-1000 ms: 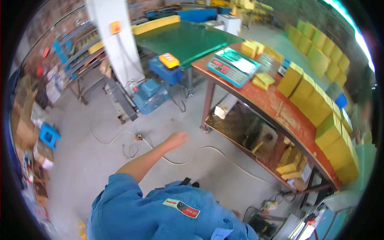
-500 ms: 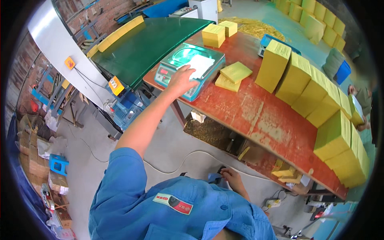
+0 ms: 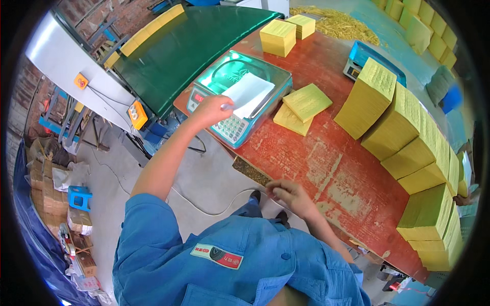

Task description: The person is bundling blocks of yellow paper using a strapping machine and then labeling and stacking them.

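Observation:
A sheet of white paper (image 3: 249, 92) lies slanted on the plate of a digital scale (image 3: 282, 78). My left hand (image 3: 210, 111) is closed at the paper's near left corner, its fingertips pinched there. A dark pen (image 3: 262, 105) rests along the paper's right side. My right hand (image 3: 292, 198) hovers by the table's near edge, fingers loosely bent and apart, holding nothing I can see. Right of the scale, two flat yellow stacks of paper (image 3: 308, 102) lie one partly over the other.
The worn red table (image 3: 326, 153) carries tall yellow paper stacks (image 3: 365, 99) along its right side and two yellow blocks (image 3: 278, 38) at the back. A blue-rimmed second scale (image 3: 352, 69) stands behind the tall stacks. A green conveyor belt (image 3: 173, 56) runs at the far left.
My left hand has drawn back from over the paper to its near corner, uncovering the pen. My right hand has risen from beside my body to the table edge. The view has shifted slightly.

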The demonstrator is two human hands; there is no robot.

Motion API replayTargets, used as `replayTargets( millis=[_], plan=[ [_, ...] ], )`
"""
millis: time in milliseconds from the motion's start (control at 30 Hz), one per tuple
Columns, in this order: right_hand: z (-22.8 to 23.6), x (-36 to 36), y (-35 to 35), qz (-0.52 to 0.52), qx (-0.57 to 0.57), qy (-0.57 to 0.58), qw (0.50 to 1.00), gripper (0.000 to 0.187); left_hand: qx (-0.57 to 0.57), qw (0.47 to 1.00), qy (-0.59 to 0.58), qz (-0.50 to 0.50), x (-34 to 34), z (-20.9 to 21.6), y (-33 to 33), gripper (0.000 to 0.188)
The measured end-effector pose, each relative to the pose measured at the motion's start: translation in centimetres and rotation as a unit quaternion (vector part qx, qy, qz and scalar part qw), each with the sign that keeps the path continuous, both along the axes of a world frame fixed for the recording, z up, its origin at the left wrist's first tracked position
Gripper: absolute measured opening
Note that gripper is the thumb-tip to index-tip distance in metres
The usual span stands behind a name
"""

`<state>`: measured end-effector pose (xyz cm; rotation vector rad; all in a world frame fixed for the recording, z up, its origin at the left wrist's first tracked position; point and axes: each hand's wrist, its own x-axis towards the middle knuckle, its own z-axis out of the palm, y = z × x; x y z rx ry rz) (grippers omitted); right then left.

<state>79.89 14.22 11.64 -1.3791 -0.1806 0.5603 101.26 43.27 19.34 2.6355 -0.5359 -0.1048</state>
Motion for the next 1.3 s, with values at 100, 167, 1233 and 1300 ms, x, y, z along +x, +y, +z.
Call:
replayTargets(
  millis=[100,167,1233,1300],
  plan=[
    [2.4,4.6,1.9,-0.046,0.006,0.011,0.999,0.026,-0.094,0.996,-0.002,0.007,1.0,-1.5,2.9,0.022],
    [4.0,8.3,3.1,-0.062,-0.013,-0.025,0.998,0.027,-0.176,0.984,-0.002,0.028,1.2,-2.4,3.5,0.017],
    [3.9,23.3,13.4,-0.260,0.119,-0.021,0.958,0.021,-0.369,0.922,0.117,-0.026,6.6,-1.3,1.2,0.055],
    [3.6,23.4,13.6,-0.264,0.105,-0.045,0.958,0.020,-0.413,0.903,0.120,-0.021,6.8,-1.6,2.0,0.043]
  ],
)
